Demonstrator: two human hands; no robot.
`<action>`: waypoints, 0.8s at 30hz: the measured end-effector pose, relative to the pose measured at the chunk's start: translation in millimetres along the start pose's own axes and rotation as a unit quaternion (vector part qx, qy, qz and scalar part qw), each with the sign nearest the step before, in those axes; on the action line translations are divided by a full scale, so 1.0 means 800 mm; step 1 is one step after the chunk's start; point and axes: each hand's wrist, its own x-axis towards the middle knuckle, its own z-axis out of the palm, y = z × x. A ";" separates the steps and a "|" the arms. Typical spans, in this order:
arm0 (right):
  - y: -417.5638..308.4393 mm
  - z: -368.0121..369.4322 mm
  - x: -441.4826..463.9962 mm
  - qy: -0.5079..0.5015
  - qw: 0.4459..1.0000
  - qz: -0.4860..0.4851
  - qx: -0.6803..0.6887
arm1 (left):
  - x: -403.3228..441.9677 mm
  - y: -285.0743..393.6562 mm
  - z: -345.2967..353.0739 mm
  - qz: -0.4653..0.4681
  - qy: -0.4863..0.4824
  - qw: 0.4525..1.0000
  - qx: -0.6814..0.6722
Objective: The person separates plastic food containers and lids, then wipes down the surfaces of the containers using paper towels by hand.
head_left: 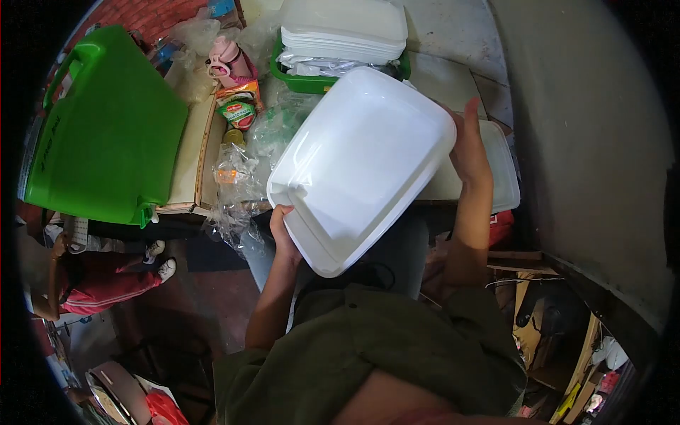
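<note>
A white rectangular plastic tub point(365, 152) is held tilted in front of my body, its hollow side facing up. My left hand point(285, 237) grips its lower left rim, thumb over the edge. At the upper right rim is my right hand point(469, 145), its palm against the tub's side and its thumb raised apart; its other fingers are partly hidden behind the tub. Behind the tub, a stack of white trays or lids point(343, 32) rests in a green basket point(304, 83).
On the left stands a large green plastic container point(106, 134). Plastic bags point(237, 173), a pink bottle point(230, 60) and a tomato paste pouch point(238, 113) lie near the middle. A translucent lid point(501, 166) is at right. Another person's legs point(117, 287) show at lower left.
</note>
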 end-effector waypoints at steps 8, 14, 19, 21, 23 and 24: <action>-0.005 0.003 -0.031 -0.160 0.983 -0.069 -0.057 | 0.040 0.003 0.004 0.050 0.112 0.985 0.124; -0.031 0.016 -0.042 -0.201 0.923 -0.265 -0.194 | 0.075 0.002 -0.012 0.209 0.001 0.936 0.283; -0.049 0.020 -0.021 -0.175 0.966 -0.117 -0.149 | 0.070 0.008 0.014 0.154 -0.045 0.942 0.295; -0.062 0.015 -0.016 -0.250 0.949 -0.023 -0.190 | 0.080 0.013 0.019 0.149 -0.062 0.940 0.299; -0.056 0.016 -0.010 -0.268 0.952 0.049 -0.139 | 0.089 0.025 0.024 0.125 -0.116 0.936 0.307; -0.049 0.016 -0.007 -0.280 0.948 0.123 -0.085 | 0.091 0.029 0.029 0.124 -0.115 0.937 0.307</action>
